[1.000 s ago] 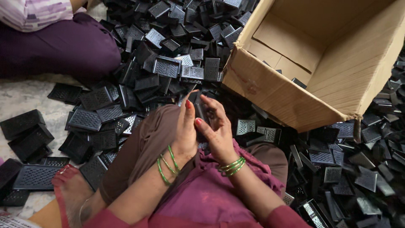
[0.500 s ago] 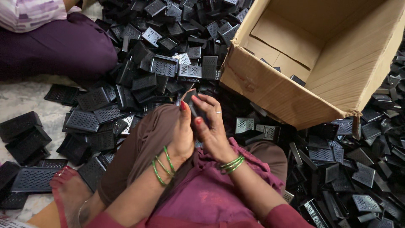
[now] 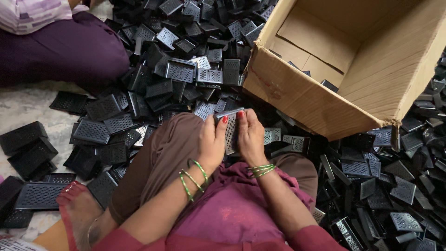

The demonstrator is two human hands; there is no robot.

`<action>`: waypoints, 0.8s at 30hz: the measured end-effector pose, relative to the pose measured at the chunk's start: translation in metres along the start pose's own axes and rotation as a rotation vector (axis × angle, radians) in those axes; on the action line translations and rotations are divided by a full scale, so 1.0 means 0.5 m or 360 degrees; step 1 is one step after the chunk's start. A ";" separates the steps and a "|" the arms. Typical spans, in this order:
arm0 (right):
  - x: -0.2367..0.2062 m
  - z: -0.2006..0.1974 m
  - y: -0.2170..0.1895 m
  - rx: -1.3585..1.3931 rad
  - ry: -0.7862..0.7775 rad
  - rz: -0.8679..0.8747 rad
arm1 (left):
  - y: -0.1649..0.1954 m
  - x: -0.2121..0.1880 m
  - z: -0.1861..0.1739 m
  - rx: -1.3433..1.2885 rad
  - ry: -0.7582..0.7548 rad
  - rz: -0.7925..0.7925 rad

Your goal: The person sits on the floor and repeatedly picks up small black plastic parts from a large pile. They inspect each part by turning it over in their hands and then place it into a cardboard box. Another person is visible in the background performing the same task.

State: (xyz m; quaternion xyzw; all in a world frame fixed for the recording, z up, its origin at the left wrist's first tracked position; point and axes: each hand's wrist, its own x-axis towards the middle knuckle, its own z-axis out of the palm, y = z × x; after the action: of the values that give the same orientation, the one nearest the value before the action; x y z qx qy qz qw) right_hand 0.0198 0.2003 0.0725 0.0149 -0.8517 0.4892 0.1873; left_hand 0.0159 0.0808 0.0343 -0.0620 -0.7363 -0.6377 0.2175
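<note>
I sit on the floor with my knees bent. Between both hands, above my lap, is a black perforated plastic cover [image 3: 231,132], flat and rectangular with a grid of small holes. My left hand [image 3: 213,142] grips its left edge, thumb on top. Its right edge is held by my right hand [image 3: 250,137], fingers curled over the top. Green bangles ring both wrists. The lower part of the cover is hidden by my palms.
A large pile of similar black perforated covers [image 3: 181,69] spreads across the floor ahead and to the right [image 3: 395,186]. An open cardboard box [image 3: 325,100] lies tilted at upper right with a few pieces inside. Another person in purple trousers [image 3: 60,46] sits at upper left.
My hands have closed together around the cover and turned it so its perforated face points up. The view has shifted slightly.
</note>
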 end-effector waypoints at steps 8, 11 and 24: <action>-0.001 -0.021 -0.027 0.0148 -0.0185 -0.0173 | 0.022 0.083 -0.046 0.0166 -0.0128 0.0084; 0.044 -0.090 -0.025 -0.0517 0.0449 -0.0707 | 0.024 0.136 -0.050 -0.0156 -0.0298 -0.0130; 0.300 -0.410 0.029 -0.1577 0.0252 0.0120 | -0.259 0.196 0.112 0.1659 -0.1426 -0.0364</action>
State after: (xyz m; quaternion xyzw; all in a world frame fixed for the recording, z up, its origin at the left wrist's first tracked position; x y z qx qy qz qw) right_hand -0.0603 0.4035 0.2032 -0.1439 -0.9647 0.0322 0.2182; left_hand -0.1331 0.0938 -0.0498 -0.1286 -0.9671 -0.1330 -0.1744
